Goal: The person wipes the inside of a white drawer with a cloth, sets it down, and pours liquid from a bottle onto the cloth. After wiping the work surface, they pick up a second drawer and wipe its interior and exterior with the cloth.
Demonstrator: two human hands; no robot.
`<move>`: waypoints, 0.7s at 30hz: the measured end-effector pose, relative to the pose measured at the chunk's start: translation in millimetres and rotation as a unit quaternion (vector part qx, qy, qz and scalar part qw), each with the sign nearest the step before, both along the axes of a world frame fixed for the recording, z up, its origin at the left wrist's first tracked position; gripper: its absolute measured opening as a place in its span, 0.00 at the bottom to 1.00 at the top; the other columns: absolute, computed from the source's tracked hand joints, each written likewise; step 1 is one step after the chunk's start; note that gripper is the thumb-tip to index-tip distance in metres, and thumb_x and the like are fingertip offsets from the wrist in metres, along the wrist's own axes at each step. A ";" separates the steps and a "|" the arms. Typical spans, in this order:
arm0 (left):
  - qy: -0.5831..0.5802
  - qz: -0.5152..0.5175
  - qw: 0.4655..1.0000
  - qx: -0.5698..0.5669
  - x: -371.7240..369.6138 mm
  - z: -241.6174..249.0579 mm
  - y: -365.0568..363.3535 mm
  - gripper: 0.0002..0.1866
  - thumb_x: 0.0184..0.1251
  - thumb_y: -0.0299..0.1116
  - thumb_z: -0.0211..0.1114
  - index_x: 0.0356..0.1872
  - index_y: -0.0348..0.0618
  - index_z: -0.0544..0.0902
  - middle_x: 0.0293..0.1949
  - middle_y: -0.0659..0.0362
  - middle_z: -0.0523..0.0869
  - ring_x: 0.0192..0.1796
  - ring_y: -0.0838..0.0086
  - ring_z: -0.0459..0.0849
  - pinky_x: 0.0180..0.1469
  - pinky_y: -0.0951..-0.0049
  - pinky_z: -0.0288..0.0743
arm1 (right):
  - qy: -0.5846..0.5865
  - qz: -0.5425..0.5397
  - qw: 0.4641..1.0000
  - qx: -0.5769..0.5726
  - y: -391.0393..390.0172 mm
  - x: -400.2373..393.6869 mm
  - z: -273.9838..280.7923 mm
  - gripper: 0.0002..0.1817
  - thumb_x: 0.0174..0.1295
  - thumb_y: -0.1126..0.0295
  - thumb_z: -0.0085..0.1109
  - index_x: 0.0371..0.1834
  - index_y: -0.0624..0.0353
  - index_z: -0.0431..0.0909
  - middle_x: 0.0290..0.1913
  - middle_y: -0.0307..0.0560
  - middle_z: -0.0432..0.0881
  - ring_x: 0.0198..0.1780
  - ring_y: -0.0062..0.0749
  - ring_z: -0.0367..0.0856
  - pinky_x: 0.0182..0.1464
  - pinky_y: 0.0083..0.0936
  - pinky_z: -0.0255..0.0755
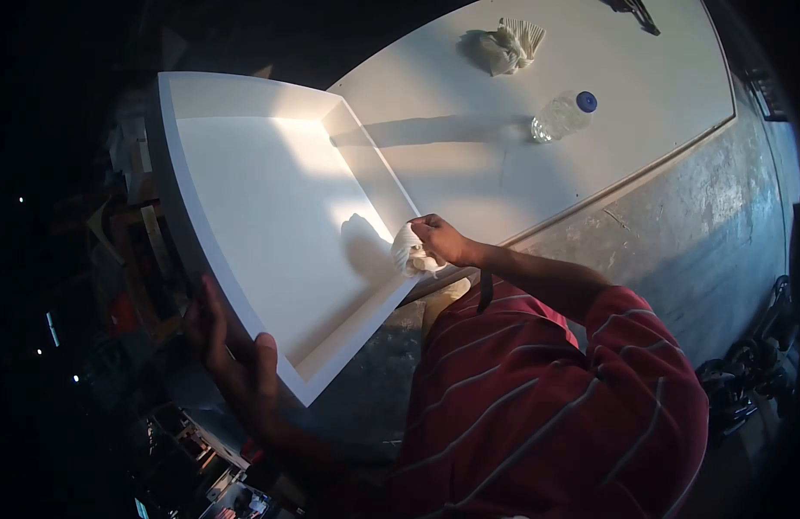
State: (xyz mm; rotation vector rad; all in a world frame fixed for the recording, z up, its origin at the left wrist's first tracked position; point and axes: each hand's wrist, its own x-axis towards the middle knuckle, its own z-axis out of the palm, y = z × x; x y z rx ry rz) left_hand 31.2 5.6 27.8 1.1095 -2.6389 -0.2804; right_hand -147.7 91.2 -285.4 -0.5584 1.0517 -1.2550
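A large white open box [244, 182] lies tilted on the left part of the white table, its open side facing up. My right hand [441, 241] pinches a crumpled white cloth [408, 252] at the box's near right corner. On the box's left outer side rests my left hand [235, 355], its thumb near the front rim and its fingers spread along the dark outer wall. The cloth's shadow falls on the inner panel of the box.
On the white table [642, 65] stand a clear bottle with a blue cap [562, 118] and a second crumpled cloth [511, 48]. A dark metal object [639, 15] lies at the far edge. Wood pieces and clutter [153, 251] are at the left.
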 end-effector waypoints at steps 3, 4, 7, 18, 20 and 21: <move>0.003 0.004 0.994 0.105 14.3 5.5 -8.1 0.39 0.54 0.46 0.58 0.68 0.44 0.59 0.59 0.42 0.63 0.63 0.52 0.62 0.64 0.57 0.54 | 0.190 -0.199 0.961 -0.024 31.5 -31.2 -25.2 0.14 0.62 0.68 0.40 0.18 0.58 0.64 0.18 0.34 0.61 0.20 0.17 0.58 0.22 0.20 0.57; 0.007 -0.006 0.995 0.101 14.6 4.7 -8.1 0.39 0.54 0.46 0.58 0.68 0.44 0.59 0.59 0.42 0.63 0.63 0.52 0.62 0.64 0.57 0.54 | 0.143 -0.252 0.957 0.016 43.8 -40.6 -16.8 0.14 0.63 0.67 0.40 0.19 0.57 0.64 0.18 0.34 0.61 0.20 0.18 0.58 0.22 0.20 0.57; -0.032 0.063 0.993 0.098 29.8 -0.6 -14.2 0.41 0.55 0.42 0.60 0.70 0.44 0.54 0.65 0.42 0.62 0.66 0.53 0.61 0.66 0.59 0.53 | 0.029 -0.369 0.926 0.071 81.1 -60.3 13.2 0.14 0.64 0.66 0.38 0.20 0.57 0.64 0.18 0.34 0.61 0.19 0.19 0.60 0.21 0.19 0.57; 0.219 0.074 0.941 0.247 100.6 -39.7 -47.7 0.41 0.51 0.34 0.61 0.69 0.43 0.56 0.66 0.48 0.64 0.67 0.60 0.62 0.67 0.66 0.51 | 0.083 -0.139 0.980 -0.113 -12.8 32.2 111.2 0.28 0.68 0.53 0.37 0.64 0.62 0.62 0.55 0.61 0.72 0.56 0.45 0.72 0.60 0.33 0.62; 0.221 0.073 0.942 0.241 118.1 -42.6 -54.2 0.41 0.51 0.33 0.61 0.69 0.43 0.56 0.66 0.49 0.64 0.67 0.61 0.63 0.67 0.66 0.52 | 0.298 -0.151 0.938 -0.088 -36.3 35.9 82.1 0.31 0.66 0.50 0.40 0.63 0.63 0.62 0.58 0.66 0.68 0.58 0.52 0.70 0.60 0.38 0.63; 0.234 0.087 0.928 0.276 124.8 -43.4 -55.4 0.41 0.50 0.33 0.61 0.69 0.43 0.56 0.66 0.49 0.64 0.66 0.61 0.63 0.67 0.66 0.52 | 0.414 -0.158 0.896 -0.020 -41.0 35.1 61.1 0.32 0.64 0.48 0.43 0.61 0.65 0.64 0.58 0.67 0.68 0.58 0.53 0.70 0.59 0.40 0.64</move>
